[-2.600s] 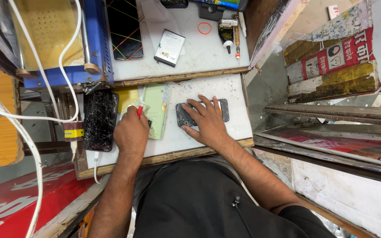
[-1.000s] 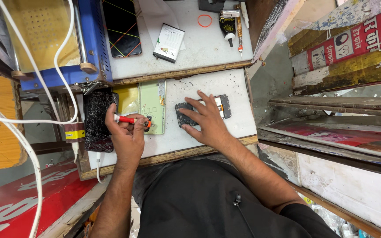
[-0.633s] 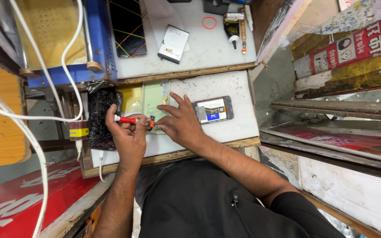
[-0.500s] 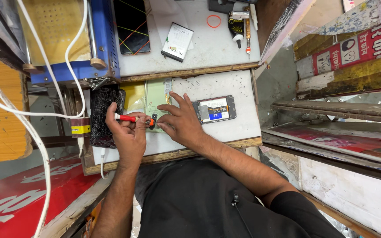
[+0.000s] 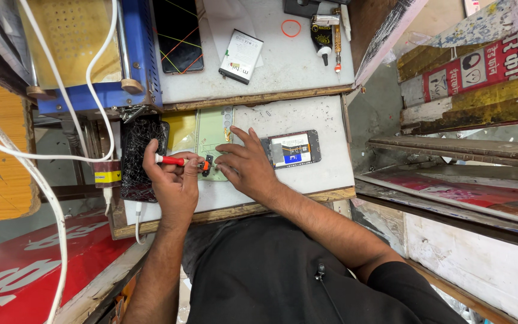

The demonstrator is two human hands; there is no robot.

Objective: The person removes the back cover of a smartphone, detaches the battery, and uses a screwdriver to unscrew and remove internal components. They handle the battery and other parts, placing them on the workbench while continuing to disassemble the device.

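My left hand (image 5: pixel 174 183) grips a red-handled screwdriver (image 5: pixel 178 161), its tip pointing right at a small dark part (image 5: pixel 208 165) on a pale green phone back panel (image 5: pixel 214 139). My right hand (image 5: pixel 244 166) rests flat on the right side of that panel, fingers spread, pressing it to the white work board (image 5: pixel 325 117). An opened phone body (image 5: pixel 290 149) with exposed insides lies just right of my right hand. A cracked black phone screen (image 5: pixel 142 153) lies to the left of my left hand.
A raised shelf behind holds a dark phone screen (image 5: pixel 177 33), a white battery (image 5: pixel 241 56), an orange rubber band (image 5: pixel 290 27) and a small screwdriver (image 5: pixel 336 36). A blue machine (image 5: pixel 128 54) with white cables (image 5: pixel 61 90) stands at left. Stacked boards (image 5: pixel 469 78) line the right.
My right hand left the opened phone and slid left onto the green panel. My left hand turned the screwdriver to lie horizontal with its tip at the panel.
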